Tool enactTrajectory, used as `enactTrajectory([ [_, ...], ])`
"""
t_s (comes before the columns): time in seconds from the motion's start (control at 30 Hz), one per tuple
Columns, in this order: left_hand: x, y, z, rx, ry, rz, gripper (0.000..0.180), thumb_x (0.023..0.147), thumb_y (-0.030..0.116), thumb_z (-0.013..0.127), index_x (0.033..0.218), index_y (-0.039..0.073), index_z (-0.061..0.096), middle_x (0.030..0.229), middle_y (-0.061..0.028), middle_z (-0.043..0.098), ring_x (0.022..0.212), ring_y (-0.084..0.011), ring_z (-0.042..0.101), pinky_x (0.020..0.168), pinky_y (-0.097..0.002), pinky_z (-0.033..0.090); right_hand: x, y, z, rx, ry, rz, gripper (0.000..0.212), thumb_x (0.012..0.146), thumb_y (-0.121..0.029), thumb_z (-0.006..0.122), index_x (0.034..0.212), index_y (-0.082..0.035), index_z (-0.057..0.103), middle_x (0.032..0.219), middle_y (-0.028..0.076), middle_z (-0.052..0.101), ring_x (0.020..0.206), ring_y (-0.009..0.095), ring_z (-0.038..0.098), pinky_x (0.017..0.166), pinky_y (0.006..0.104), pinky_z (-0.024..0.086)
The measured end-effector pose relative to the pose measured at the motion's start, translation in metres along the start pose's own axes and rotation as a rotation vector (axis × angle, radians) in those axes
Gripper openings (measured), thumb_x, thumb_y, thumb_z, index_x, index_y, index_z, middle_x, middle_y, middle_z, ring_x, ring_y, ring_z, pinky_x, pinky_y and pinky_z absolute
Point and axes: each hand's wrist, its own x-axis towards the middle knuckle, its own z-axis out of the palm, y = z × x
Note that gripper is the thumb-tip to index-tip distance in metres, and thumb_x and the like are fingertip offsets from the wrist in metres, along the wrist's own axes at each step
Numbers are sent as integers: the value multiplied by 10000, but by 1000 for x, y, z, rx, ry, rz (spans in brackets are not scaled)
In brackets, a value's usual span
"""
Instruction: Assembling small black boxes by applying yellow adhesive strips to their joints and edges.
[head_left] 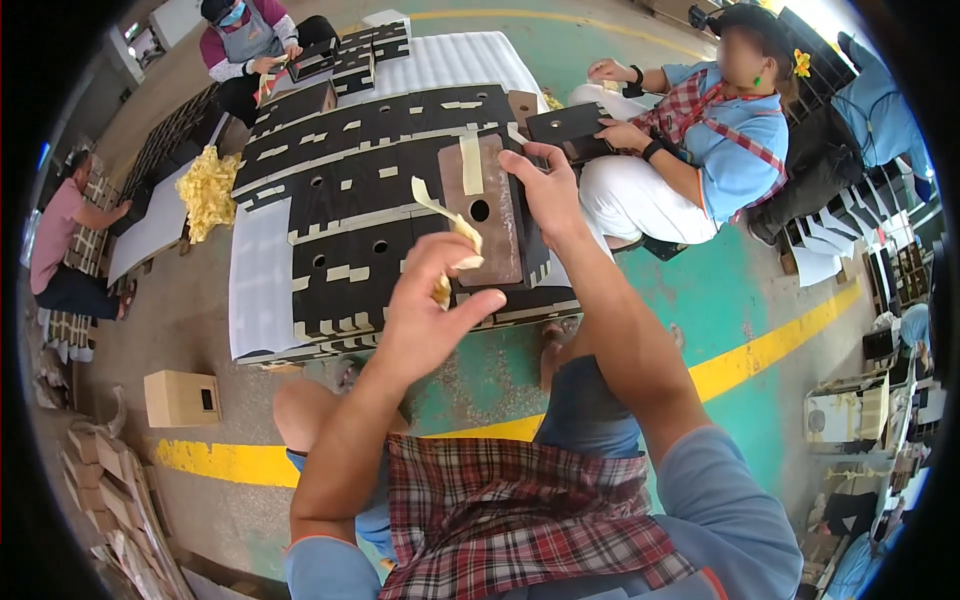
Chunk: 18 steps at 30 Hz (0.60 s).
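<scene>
My right hand (548,195) grips the upper right edge of a box (497,235) and keeps it tilted up. The box has a bare brown face with a round hole, and its side is black. A pale strip of masking tape (472,165) sticks to the face above the hole. In the curled fingers of my left hand (420,305) is a crumpled wad of masking tape (466,245), its loose end rising beside the box's left edge. My left thumb points toward the lower part of the box, apart from the fingers.
Rows of black boxes (375,205) with tape bits cover a table with white foam sheeting (262,285). A co-worker (690,150) sits at the right with a black box (568,125); others work at the far left. A tape heap (208,195) and a wooden box (182,398) stand left.
</scene>
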Motion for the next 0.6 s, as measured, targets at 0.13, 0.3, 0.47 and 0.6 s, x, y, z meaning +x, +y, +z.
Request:
enactTrajectory([
  [0.13, 12, -6, -10, -126, 104, -11, 357, 836, 73, 866, 1068, 84, 595, 1092, -2, 534, 919, -90, 481, 824, -247, 429, -2, 5, 3, 52, -44, 4, 661, 850, -306, 854, 1329, 37, 555, 1054, 128, 685, 916, 160, 664, 801, 301, 542],
  [0.3, 16, -26, -32, 240, 316, -274, 381, 889, 55, 761, 735, 75, 414, 898, 25, 507, 797, -69, 454, 692, -238, 406, -7, 10, 13, -6, -108, -31, 745, 804, -364, 878, 1330, 54, 557, 1045, 162, 684, 934, 195, 655, 826, 315, 532],
  [0.47, 20, -21, -35, 460, 383, 101, 325, 898, 121, 755, 774, 47, 463, 840, -31, 635, 718, -118, 576, 669, -263, 464, -14, 10, 16, -14, -198, 15, 747, 799, -389, 886, 1318, 48, 575, 1037, 138, 681, 931, 179, 649, 812, 307, 527],
  [0.6, 22, 7, -30, 308, 200, -451, 365, 851, 152, 836, 991, 48, 515, 879, -41, 656, 753, -132, 624, 704, -297, 518, -17, 12, 15, -44, -230, 0, 754, 805, -409, 886, 1322, 44, 576, 1021, 130, 680, 925, 168, 649, 800, 303, 525],
])
